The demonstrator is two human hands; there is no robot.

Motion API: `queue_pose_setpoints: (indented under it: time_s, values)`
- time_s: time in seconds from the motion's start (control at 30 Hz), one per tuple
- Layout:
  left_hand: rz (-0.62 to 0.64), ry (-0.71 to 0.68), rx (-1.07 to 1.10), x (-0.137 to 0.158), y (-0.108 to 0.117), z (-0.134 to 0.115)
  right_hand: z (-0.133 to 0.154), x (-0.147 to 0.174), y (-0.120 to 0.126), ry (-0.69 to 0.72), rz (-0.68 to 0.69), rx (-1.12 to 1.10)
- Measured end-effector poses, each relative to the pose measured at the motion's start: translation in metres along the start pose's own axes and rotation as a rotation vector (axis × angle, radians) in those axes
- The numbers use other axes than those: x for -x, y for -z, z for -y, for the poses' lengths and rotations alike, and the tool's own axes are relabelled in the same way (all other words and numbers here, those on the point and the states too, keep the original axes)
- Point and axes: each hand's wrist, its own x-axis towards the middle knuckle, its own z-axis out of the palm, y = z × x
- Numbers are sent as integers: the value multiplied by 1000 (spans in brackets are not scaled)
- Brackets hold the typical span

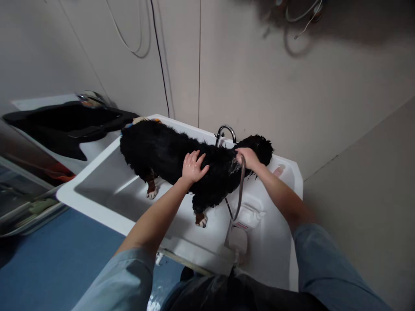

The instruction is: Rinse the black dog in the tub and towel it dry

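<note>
A wet black dog (162,144) with brown and white paws stands in a white bathtub (94,207), its head toward the right end. My left hand (193,167) lies flat on its side with the fingers spread. At the neck, my right hand (247,158) is closed around the end of a shower hose (241,190), and water splashes on the fur below it. The spray head itself is mostly hidden by my fingers. The hose loops down into the tub.
Two white bottles, one a pump bottle (238,239) and another lying beside it (249,216), are at the tub's near right. A chrome faucet (226,128) rises behind the dog. A black-covered basin (68,125) stands at left, and cords (158,52) hang on the wall.
</note>
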Motion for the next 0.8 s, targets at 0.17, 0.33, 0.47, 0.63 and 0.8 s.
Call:
queue_pose_setpoints:
  time_s: [0.17, 0.33, 0.47, 0.63, 0.8]
  values:
    - [-1, 19, -6, 1, -1, 1, 11, -25, 1, -64, -52, 266]
    - [47, 95, 45, -17, 8, -8, 49, 19, -71, 82, 84, 200]
    - [95, 67, 52, -42, 11, -48, 41, 86, -88, 276, 197, 114]
    - [246, -243, -73, -21, -13, -113, -12, 106, -43, 137, 124, 3]
    - [382, -359, -145, 37, -57, -126, -15, 108, -70, -223, -243, 32]
